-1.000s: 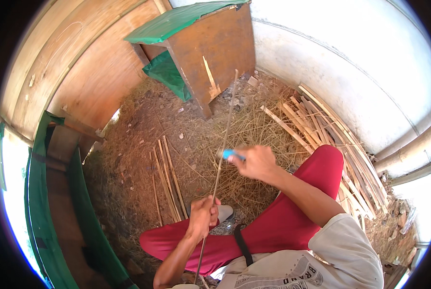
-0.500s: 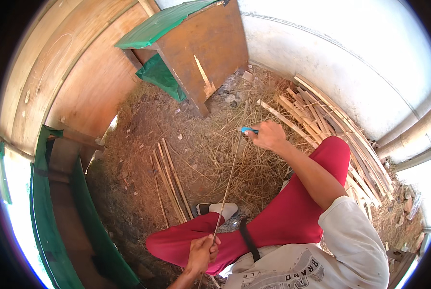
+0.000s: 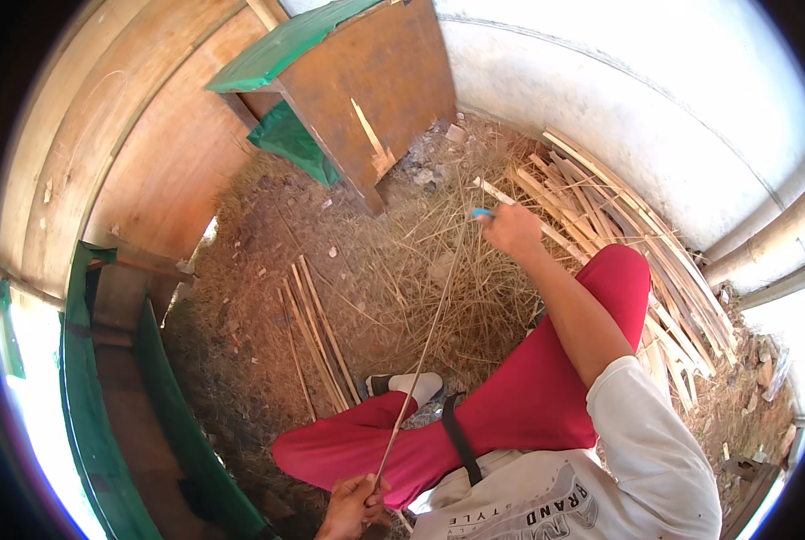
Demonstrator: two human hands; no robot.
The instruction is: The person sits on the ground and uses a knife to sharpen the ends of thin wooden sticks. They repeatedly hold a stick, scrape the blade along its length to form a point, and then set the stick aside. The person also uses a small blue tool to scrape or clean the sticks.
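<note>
My left hand (image 3: pixel 357 506) is closed round the near end of a long thin wooden strip (image 3: pixel 433 326), low beside my bent left leg. The strip rises away from it across my lap and over the ground. Up at its far part, my right hand (image 3: pixel 514 231) is closed on a blue-handled knife (image 3: pixel 482 213). Only a small blue piece of the knife shows past the fingers, and the blade is hard to make out. A black band (image 3: pixel 459 436) lies across my red trouser leg.
To the right lies a pile of split wooden strips (image 3: pixel 618 220) by the white wall (image 3: pixel 618 99). Several strips (image 3: pixel 312 335) rest on the ground left of my foot. Straw-like shavings (image 3: pixel 429 261) cover the middle. A brown cabinet (image 3: pixel 375 81) stands ahead, green sheeting (image 3: pixel 87 378) at left.
My right hand has shifted slightly up and right with the knife, farther out along the strip. My left hand has moved down and to the left, still gripping the strip.
</note>
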